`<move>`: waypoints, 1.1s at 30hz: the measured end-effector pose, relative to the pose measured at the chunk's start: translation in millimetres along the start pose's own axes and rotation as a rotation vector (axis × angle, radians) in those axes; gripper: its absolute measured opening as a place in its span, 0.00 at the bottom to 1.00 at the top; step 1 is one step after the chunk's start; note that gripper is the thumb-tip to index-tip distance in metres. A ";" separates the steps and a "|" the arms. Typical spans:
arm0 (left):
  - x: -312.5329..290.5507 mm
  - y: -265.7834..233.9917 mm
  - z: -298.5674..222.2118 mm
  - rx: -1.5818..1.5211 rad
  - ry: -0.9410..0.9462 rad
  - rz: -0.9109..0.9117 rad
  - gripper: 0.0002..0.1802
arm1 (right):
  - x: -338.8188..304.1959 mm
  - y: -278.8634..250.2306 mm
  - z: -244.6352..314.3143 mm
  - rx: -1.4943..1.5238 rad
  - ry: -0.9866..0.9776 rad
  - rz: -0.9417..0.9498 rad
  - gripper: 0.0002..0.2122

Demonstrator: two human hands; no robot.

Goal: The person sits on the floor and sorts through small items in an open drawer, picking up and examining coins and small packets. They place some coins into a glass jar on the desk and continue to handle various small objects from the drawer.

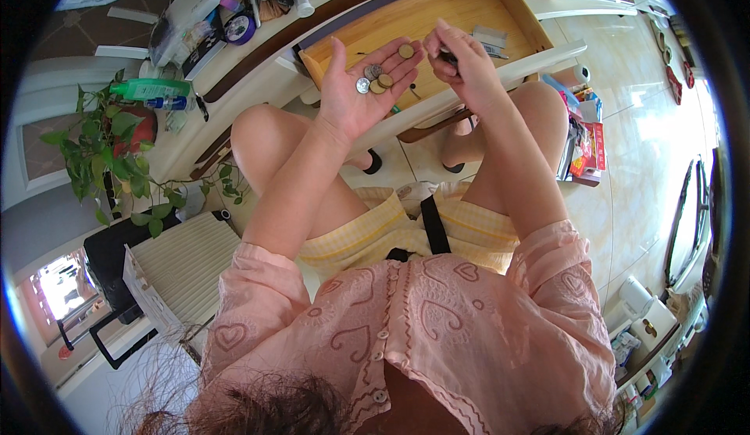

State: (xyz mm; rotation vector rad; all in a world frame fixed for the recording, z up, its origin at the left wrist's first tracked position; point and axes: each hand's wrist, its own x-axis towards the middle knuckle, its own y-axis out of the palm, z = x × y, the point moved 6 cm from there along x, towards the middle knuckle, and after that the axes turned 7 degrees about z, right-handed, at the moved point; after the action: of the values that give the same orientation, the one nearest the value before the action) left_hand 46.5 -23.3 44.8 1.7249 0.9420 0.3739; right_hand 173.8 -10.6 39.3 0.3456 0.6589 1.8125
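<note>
Held palm up over the drawer, my left hand (355, 95) has its fingers stretched out and carries several coins. Silver-coloured coins (362, 85) lie on the palm, beside gold-coloured coins (385, 80). Another gold-coloured coin (405, 51) rests nearer the fingertips. My right hand (466, 64) is closed just to the right, with its fingers curled around something dark and partly shiny that I cannot make out. Below both hands the wooden drawer (355, 32) is pulled out. Inside it lie a clear packet (491, 38) and a few small items, partly hidden by my hands.
A potted plant (125, 134) trails leaves at the left, near a green bottle (150, 89). A purple roll of tape (239, 28) sits on the surface at the upper left. Red boxes (590, 150) stand on the floor by my right knee. My knees flank the drawer front.
</note>
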 end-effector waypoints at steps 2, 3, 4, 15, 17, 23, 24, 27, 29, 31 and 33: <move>-0.6 -3.7 -0.2 0.005 -0.001 -0.021 0.48 | 0.4 7.3 -3.6 -0.207 -0.024 -0.016 0.14; -0.9 -5.6 0.0 0.007 -0.002 -0.032 0.48 | 0.9 12.4 -4.3 -0.321 -0.051 -0.018 0.13; -0.9 -6.4 0.6 0.007 -0.002 -0.035 0.48 | 1.6 16.5 -4.6 -0.435 -0.078 -0.021 0.13; -3.2 -2.1 1.5 -0.022 -0.026 -0.044 0.47 | -6.3 43.5 -8.8 -1.535 -0.344 -0.036 0.11; -2.9 -6.5 1.9 0.006 -0.022 -0.063 0.47 | -5.6 41.8 -12.8 -1.581 -0.310 -0.024 0.12; -3.1 -0.3 5.1 -0.027 -0.024 -0.046 0.48 | -4.9 41.2 -13.2 -1.462 -0.277 0.007 0.12; -2.7 0.4 5.5 -0.036 -0.017 -0.047 0.48 | -4.3 39.7 -12.1 -1.363 -0.311 0.009 0.11; -2.5 -12.9 3.2 -0.059 -0.008 -0.029 0.48 | 0.0 29.4 -9.4 -0.949 -0.262 -0.002 0.10; -2.7 -7.6 1.7 -0.061 0.000 -0.024 0.48 | 0.9 22.0 -5.2 -0.519 -0.041 -0.035 0.09; -1.9 -2.1 0.7 -0.053 0.001 0.001 0.49 | -1.0 19.5 -1.2 -0.084 -0.013 -0.003 0.09; -0.4 3.1 0.7 -0.037 -0.005 0.047 0.49 | 0.2 9.9 6.0 0.216 -0.003 0.087 0.10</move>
State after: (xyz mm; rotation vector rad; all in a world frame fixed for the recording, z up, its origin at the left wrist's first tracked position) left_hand 48.0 -24.3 47.4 1.7155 0.8867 0.4157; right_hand 169.4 -11.1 50.0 0.5279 0.8514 1.8261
